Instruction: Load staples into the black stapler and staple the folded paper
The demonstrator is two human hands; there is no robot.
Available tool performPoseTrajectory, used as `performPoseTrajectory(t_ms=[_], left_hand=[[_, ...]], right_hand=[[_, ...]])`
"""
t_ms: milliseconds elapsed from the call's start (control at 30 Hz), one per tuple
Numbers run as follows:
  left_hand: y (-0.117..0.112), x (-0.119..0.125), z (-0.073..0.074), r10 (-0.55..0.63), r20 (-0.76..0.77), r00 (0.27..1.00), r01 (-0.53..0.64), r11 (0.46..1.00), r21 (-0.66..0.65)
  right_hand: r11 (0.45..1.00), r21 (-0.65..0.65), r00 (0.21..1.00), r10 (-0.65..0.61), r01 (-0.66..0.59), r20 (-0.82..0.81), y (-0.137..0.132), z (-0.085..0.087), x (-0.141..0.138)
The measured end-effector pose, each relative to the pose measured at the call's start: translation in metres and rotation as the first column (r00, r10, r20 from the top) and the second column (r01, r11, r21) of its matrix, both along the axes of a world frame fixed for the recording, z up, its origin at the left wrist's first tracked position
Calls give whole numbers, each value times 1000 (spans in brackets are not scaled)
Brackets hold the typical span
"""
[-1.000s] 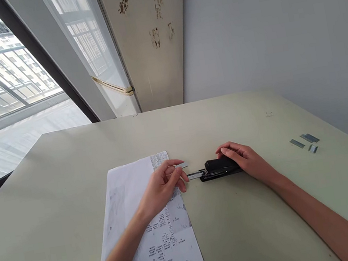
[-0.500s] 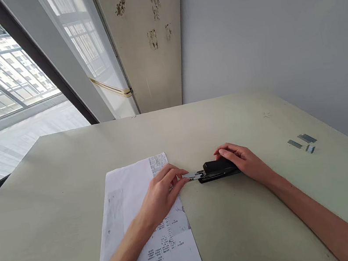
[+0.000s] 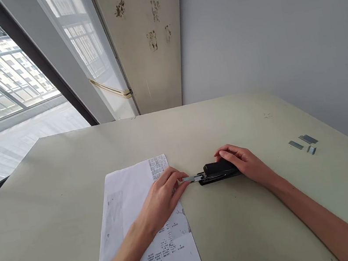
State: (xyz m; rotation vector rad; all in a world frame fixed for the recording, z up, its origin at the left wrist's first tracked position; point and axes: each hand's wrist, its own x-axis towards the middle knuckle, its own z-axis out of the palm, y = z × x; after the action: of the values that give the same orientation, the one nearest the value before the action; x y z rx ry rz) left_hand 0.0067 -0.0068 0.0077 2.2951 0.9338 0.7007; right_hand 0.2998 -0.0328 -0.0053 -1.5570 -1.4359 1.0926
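Observation:
A black stapler [image 3: 220, 168] lies on the table in the middle of the head view, its long side running left to right. My right hand [image 3: 237, 158] is closed over its right part, fingers and thumb on the black top. From the stapler's left end sticks out a silver metal slide [image 3: 193, 179]. The thumb and fingertips of my left hand [image 3: 164, 193] pinch the outer end of this slide. Under my left hand and forearm lies a sheet of printed paper [image 3: 128, 200], partly hidden by them.
Several strips of staples [image 3: 308, 139] lie at the right of the pale table [image 3: 259, 223]. A grey wall [image 3: 262, 22] borders the table on the right. Beyond the far edge are a stained cream panel [image 3: 154, 71] and a glass door with a handle [image 3: 110, 87].
Both hands keep their holds on the stapler and its slide. The slide catches the light a little differently, and the table scene sits slightly lower in view.

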Motion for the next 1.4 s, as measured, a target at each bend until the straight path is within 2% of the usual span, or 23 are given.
performPoseTrajectory(t_ms=[200, 367, 600, 767, 867, 1000, 1167, 1267, 1400], left_hand=[[0, 1, -1, 34, 52, 998, -35, 999, 16], [0, 0, -1, 3, 4, 1000, -3, 999, 35], [-4, 4, -1, 20, -31, 999, -17, 996, 86], [-1, 3, -7, 41, -43, 998, -36, 993, 112], [8, -4, -9, -3, -40, 999, 7, 995, 101], [19, -15, -6, -118, -6, 993, 118, 993, -2], [19, -12, -6, -224, 48, 973, 225, 974, -23], [13, -3, -9, -235, 24, 972, 235, 972, 3], [7, 8, -12, -165, -22, 986, 165, 985, 42]], right_hand=[[1000, -1, 1000, 0, 0, 11, 1, 0, -1], [1000, -4, 1000, 1, 0, 11, 0, -1, 0], [1000, -11, 1000, 4, -4, 14, 0, -2, 1], [1000, -5, 1000, -2, 2, 16, 0, -1, 1], [1000, -3, 1000, -7, 7, -27, -1, 0, -1], [999, -17, 982, -46, 44, -183, -3, 1, -2], [998, -52, 962, -45, 32, -271, -5, 3, -6], [999, -47, 968, -3, -9, -252, -7, 5, -10], [999, -19, 974, 33, -38, -225, -10, 8, -17]])
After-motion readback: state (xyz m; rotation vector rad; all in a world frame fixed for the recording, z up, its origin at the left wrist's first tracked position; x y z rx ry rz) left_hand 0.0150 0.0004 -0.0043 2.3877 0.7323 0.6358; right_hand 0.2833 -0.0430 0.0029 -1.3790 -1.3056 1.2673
